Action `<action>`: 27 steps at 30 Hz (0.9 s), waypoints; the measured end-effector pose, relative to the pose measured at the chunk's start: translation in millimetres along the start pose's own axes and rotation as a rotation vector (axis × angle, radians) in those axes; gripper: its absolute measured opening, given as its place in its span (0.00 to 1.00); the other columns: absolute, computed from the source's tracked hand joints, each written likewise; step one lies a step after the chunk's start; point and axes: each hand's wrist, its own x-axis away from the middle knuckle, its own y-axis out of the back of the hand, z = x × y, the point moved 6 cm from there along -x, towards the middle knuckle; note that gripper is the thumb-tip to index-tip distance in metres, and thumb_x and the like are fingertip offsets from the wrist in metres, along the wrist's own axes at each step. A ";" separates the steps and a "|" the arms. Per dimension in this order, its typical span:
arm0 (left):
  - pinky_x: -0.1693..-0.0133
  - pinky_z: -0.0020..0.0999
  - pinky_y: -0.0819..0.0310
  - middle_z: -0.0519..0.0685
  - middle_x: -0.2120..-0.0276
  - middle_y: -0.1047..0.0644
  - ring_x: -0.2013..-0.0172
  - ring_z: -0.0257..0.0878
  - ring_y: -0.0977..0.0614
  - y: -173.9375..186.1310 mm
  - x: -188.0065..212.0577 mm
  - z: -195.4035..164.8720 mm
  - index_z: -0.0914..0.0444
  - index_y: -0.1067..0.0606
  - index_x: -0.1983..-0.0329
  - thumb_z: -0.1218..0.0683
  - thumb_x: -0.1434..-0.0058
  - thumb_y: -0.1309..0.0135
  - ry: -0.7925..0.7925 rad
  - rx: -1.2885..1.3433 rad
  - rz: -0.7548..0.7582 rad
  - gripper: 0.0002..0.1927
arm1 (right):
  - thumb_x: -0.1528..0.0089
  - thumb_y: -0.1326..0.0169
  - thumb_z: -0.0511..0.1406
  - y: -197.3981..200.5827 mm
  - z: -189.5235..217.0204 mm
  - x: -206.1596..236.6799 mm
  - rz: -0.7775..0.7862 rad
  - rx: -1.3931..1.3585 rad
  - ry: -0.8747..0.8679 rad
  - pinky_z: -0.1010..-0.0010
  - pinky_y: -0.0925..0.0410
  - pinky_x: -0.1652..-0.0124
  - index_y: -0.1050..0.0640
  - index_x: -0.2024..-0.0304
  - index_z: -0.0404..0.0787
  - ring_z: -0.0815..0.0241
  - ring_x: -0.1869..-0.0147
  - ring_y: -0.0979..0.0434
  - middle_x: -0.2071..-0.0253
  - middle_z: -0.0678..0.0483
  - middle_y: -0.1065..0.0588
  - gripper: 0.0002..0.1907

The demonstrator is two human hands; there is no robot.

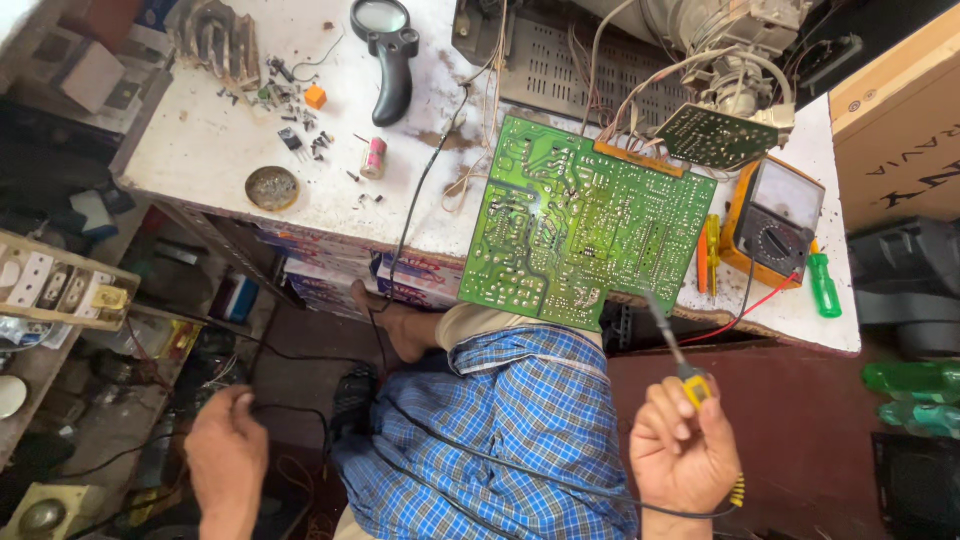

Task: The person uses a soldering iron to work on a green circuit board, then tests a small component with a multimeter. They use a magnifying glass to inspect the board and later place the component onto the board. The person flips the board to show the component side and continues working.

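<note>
My right hand (684, 448) grips the yellow handle of a soldering iron (672, 345); its metal tip points up toward the lower edge of a large green circuit board (580, 225). The board lies solder side up, overhanging the front of the white workbench (210, 150). My left hand (227, 455) is low at the left, fingers closed around a black cable (300, 412) that trails across my blue checked lap (510, 430).
A yellow analog multimeter (778, 222) with red and black leads, a green screwdriver (823, 282), a black magnifying glass (390, 55), a round tin (272, 187), a small pink cylinder (374, 157) and scattered small parts lie on the bench. A cardboard box (895, 125) stands right.
</note>
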 end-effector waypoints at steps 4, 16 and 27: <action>0.58 0.50 0.25 0.63 0.61 0.20 0.60 0.62 0.19 -13.3 -5.4 -21.3 0.65 0.20 0.54 0.55 0.34 0.45 -0.019 0.020 0.040 0.10 | 0.29 0.43 0.32 23.8 17.7 -6.2 0.042 -0.132 0.010 0.83 0.38 0.69 0.26 0.61 0.30 0.68 0.66 0.36 0.65 0.52 0.31 0.10; 0.65 0.49 0.26 0.56 0.70 0.21 0.67 0.55 0.18 -38.6 -7.2 -54.1 0.67 0.24 0.63 0.55 0.30 0.48 -0.057 0.225 0.117 0.10 | 0.28 0.43 0.36 113.0 29.4 -44.2 -0.191 -0.221 0.206 0.83 0.33 0.69 0.25 0.59 0.31 0.67 0.67 0.30 0.64 0.52 0.26 0.12; 0.70 0.34 0.27 0.49 0.75 0.22 0.75 0.40 0.19 -36.3 5.6 -74.7 0.66 0.21 0.66 0.67 0.43 0.54 -0.119 0.457 0.127 0.11 | 0.28 0.44 0.34 25.8 -14.4 1.3 0.141 -0.058 -0.052 0.73 0.31 0.67 0.24 0.55 0.37 0.60 0.66 0.28 0.69 0.50 0.26 0.06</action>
